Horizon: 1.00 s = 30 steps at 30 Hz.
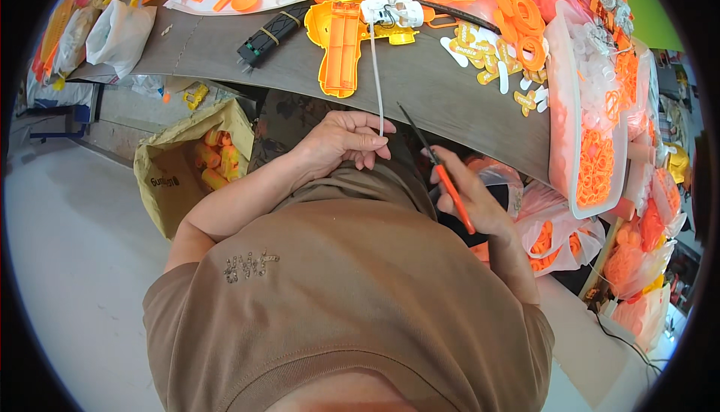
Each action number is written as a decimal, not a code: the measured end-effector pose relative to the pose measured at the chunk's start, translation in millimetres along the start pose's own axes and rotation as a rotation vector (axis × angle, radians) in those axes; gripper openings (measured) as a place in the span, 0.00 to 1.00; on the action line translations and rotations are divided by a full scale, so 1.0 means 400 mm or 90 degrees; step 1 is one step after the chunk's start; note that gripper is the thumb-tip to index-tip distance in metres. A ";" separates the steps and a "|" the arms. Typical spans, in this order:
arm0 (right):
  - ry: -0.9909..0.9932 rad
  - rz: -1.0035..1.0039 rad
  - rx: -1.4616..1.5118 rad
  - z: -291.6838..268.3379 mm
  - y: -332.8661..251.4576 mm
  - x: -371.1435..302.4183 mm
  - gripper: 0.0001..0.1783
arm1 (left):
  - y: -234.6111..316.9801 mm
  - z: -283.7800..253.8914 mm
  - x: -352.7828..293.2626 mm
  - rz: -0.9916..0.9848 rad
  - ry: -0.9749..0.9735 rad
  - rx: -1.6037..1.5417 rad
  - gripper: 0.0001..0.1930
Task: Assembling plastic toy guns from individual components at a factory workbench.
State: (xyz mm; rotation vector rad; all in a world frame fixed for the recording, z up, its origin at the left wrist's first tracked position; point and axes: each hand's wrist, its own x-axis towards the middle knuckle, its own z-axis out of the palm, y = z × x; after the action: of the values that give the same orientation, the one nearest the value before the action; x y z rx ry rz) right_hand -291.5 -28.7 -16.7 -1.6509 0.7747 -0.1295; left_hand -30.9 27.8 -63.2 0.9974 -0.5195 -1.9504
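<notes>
My left hand [351, 140] pinches the lower end of a thin whitish tube [377, 82] between thumb and fingers, just off the table's near edge. That tube runs up to a white pump-like part [391, 11], seated in a yellow toy-gun shell half [318, 26] with an orange ribbed grip [341, 48]. In my right hand [472, 194] is a slim orange-handled tool [450, 191] with a dark, pointed blade, seen edge-on. Its tip points up and left, a little right of the tube and apart from it. Whether the blade is single or paired, I cannot tell.
A black banded box [274, 37] lies left of the shell on the grey table [217, 44]. Stickers [487, 52] spread to the right, beside a clear bin [576, 179] of orange rings. Orange parts pile along the back. Below left stands a paper bag [161, 157].
</notes>
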 end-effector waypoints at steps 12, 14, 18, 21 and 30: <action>-0.039 0.027 0.129 0.071 0.023 0.077 0.26 | -0.006 -0.011 0.004 -0.017 -0.044 -0.058 0.16; -0.034 0.067 0.142 0.071 0.011 0.079 0.22 | -0.007 -0.013 0.004 -0.020 -0.045 -0.061 0.16; -0.033 0.092 0.164 0.073 0.011 0.081 0.20 | -0.001 -0.007 0.004 -0.026 -0.038 -0.051 0.16; -0.031 0.088 0.158 0.076 0.020 0.083 0.19 | -0.001 -0.009 0.006 -0.027 -0.042 -0.053 0.15; -0.021 0.059 0.138 0.074 0.025 0.082 0.19 | -0.007 -0.009 0.011 -0.027 -0.035 -0.057 0.15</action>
State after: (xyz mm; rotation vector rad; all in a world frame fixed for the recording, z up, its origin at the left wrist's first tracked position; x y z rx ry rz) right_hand -255.9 -22.1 -43.8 -1.4065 0.7818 -0.1166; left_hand -30.7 25.8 -69.2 0.9069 -0.4400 -2.0253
